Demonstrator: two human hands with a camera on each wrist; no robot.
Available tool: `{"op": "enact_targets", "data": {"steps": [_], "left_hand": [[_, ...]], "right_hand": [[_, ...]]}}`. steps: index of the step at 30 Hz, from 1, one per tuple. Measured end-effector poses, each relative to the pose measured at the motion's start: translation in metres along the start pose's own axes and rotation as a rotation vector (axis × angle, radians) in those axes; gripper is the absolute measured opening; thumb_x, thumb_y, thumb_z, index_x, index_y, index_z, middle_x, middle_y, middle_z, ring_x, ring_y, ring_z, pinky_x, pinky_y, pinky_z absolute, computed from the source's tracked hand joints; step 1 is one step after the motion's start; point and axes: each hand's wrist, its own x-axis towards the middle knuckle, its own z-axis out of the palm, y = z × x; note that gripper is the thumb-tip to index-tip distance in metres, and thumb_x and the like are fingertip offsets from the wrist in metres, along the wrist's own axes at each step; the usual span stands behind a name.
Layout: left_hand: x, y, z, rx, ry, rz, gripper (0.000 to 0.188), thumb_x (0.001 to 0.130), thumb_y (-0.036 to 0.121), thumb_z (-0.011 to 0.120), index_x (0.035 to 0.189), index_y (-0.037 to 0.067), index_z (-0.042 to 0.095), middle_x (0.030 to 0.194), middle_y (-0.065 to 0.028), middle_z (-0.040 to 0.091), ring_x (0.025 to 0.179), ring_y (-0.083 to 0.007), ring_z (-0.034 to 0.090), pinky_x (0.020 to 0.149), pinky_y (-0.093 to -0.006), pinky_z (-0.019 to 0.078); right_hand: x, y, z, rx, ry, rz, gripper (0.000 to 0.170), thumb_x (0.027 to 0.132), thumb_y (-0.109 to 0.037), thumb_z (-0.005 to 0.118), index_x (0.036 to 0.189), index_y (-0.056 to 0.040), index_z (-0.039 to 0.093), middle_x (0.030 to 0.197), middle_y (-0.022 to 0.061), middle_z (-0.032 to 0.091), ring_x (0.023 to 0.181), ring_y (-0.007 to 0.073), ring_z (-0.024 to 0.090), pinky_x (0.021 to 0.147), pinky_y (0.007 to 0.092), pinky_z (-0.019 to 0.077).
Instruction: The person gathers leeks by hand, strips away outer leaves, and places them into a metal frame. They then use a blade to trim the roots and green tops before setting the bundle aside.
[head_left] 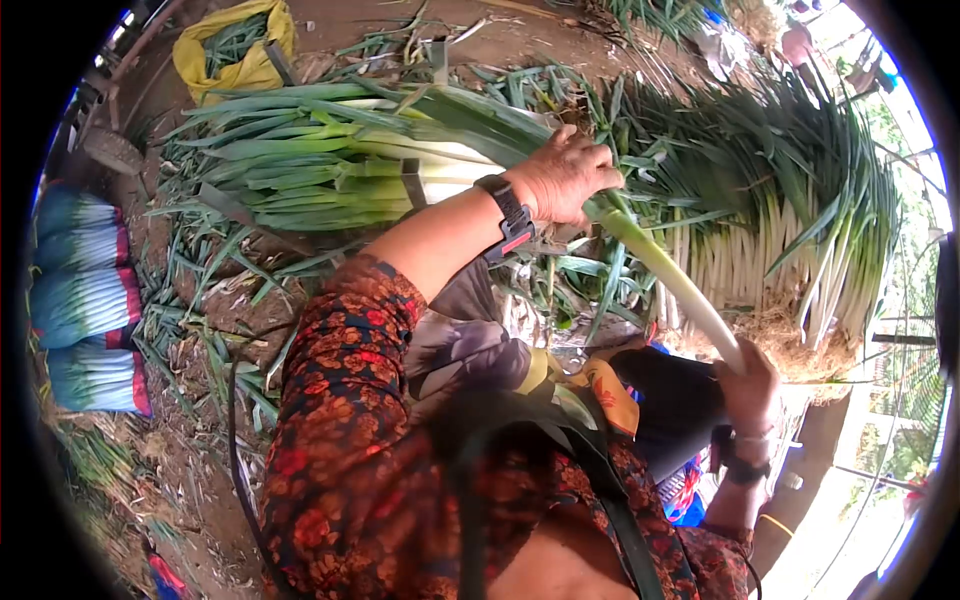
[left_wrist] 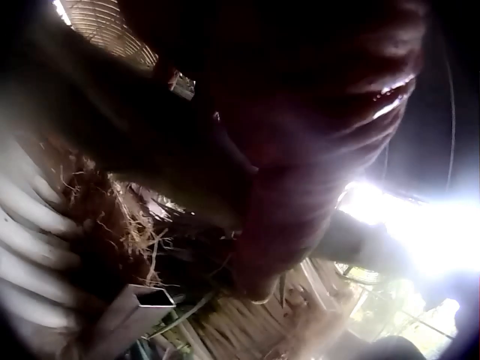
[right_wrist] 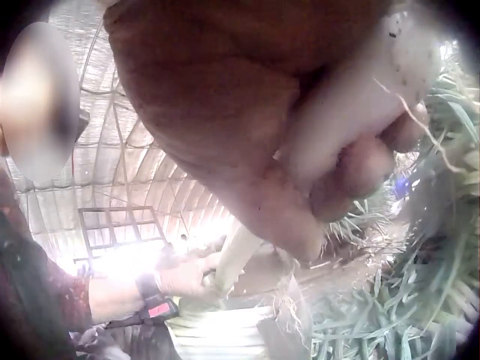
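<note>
In the head view, your right hand (head_left: 750,385) covers the end of the leek (head_left: 672,280). Your left hand (head_left: 568,178) hides the stretch under its palm. In the left wrist view, darkness and blur prevent you from confirming finger contact, and glare (left_wrist: 442,240) washes out the background beyond the leek. In the right wrist view, your right hand conceals the leek's middle. Plants (head_left: 655,12) beyond the leek are cut off by the head view's top edge.
</note>
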Motion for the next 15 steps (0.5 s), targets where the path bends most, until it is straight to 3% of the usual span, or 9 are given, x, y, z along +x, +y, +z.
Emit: {"op": "enact_targets", "data": {"steps": [1, 2, 8, 9, 12, 13, 14, 15], "left_hand": [[-0.001, -0.005, -0.003, 0.020, 0.000, 0.007, 0.064, 0.057, 0.029, 0.084, 0.116, 0.020, 0.060, 0.107, -0.0028, 0.054, 0.112, -0.0237, 0.053, 0.108, -0.0465, 0.0271], [-0.003, -0.010, -0.006, 0.012, 0.002, 0.003, 0.063, 0.058, 0.026, 0.083, 0.116, 0.020, 0.059, 0.106, -0.0033, 0.055, 0.111, -0.0240, 0.053, 0.107, -0.0454, 0.0286], [-0.031, -0.046, -0.036, 0.123, 0.010, -0.060, 0.046, 0.071, 0.007, 0.068, 0.115, 0.014, 0.058, 0.098, -0.0073, 0.056, 0.099, -0.0250, 0.056, 0.091, -0.0400, 0.0429], [-0.041, -0.043, -0.061, 0.172, 0.009, -0.102, 0.033, 0.082, 0.002, 0.056, 0.112, 0.014, 0.060, 0.098, -0.0057, 0.057, 0.100, -0.0222, 0.056, 0.088, -0.0376, 0.0432], [-0.077, -0.060, -0.119, 0.382, 0.133, -0.143, 0.035, 0.077, -0.001, 0.055, 0.110, 0.011, 0.062, 0.099, -0.0074, 0.060, 0.099, -0.0244, 0.057, 0.089, -0.0405, 0.0424], [-0.092, -0.063, -0.143, 0.419, 0.088, -0.205, 0.043, 0.069, -0.001, 0.066, 0.110, 0.011, 0.059, 0.109, -0.0083, 0.058, 0.110, -0.0295, 0.054, 0.092, -0.0438, 0.0395], [-0.107, -0.066, -0.162, 0.508, 0.065, -0.279, 0.047, 0.068, -0.005, 0.065, 0.112, 0.011, 0.058, 0.113, -0.0091, 0.057, 0.114, -0.0305, 0.053, 0.097, -0.0445, 0.0377], [-0.122, -0.069, -0.185, 0.529, 0.034, -0.297, 0.052, 0.065, -0.006, 0.067, 0.114, 0.010, 0.058, 0.115, -0.0092, 0.057, 0.115, -0.0315, 0.051, 0.099, -0.0452, 0.0368]], "right_hand": [[0.000, 0.000, -0.007, 0.165, -0.028, 0.010, 0.032, 0.074, -0.010, 0.075, 0.105, -0.0056, 0.067, 0.084, 0.0115, 0.067, 0.075, 0.0240, 0.066, 0.069, 0.0337, 0.0517], [-0.003, -0.010, -0.016, 0.104, 0.006, 0.052, 0.032, 0.073, -0.008, 0.076, 0.104, -0.0055, 0.067, 0.084, 0.0107, 0.067, 0.076, 0.0224, 0.066, 0.070, 0.0329, 0.0513], [0.027, -0.022, 0.015, 0.056, -0.023, -0.095, 0.031, 0.075, -0.012, 0.076, 0.104, -0.0056, 0.066, 0.088, 0.0149, 0.066, 0.079, 0.0316, 0.065, 0.070, 0.0374, 0.0517], [0.036, -0.028, 0.026, 0.072, -0.019, -0.142, 0.032, 0.075, -0.013, 0.076, 0.104, -0.0059, 0.066, 0.088, 0.0155, 0.066, 0.079, 0.0328, 0.065, 0.070, 0.0380, 0.0517], [0.066, -0.057, 0.065, 0.194, -0.069, -0.258, 0.038, 0.075, -0.015, 0.077, 0.109, -0.0067, 0.063, 0.093, 0.0156, 0.066, 0.083, 0.0334, 0.065, 0.073, 0.0388, 0.0518], [0.076, -0.075, 0.080, 0.274, -0.074, -0.285, 0.039, 0.075, -0.015, 0.076, 0.111, -0.0077, 0.063, 0.094, 0.0148, 0.066, 0.083, 0.0315, 0.065, 0.073, 0.0373, 0.0518], [0.087, -0.097, 0.094, 0.354, -0.076, -0.312, 0.040, 0.076, -0.016, 0.075, 0.113, -0.0086, 0.062, 0.094, 0.0140, 0.066, 0.084, 0.0296, 0.065, 0.074, 0.0358, 0.0518], [0.101, -0.117, 0.106, 0.413, -0.055, -0.457, 0.040, 0.077, -0.016, 0.075, 0.115, -0.0096, 0.062, 0.096, 0.0141, 0.066, 0.086, 0.0307, 0.064, 0.076, 0.0371, 0.0514]]}}
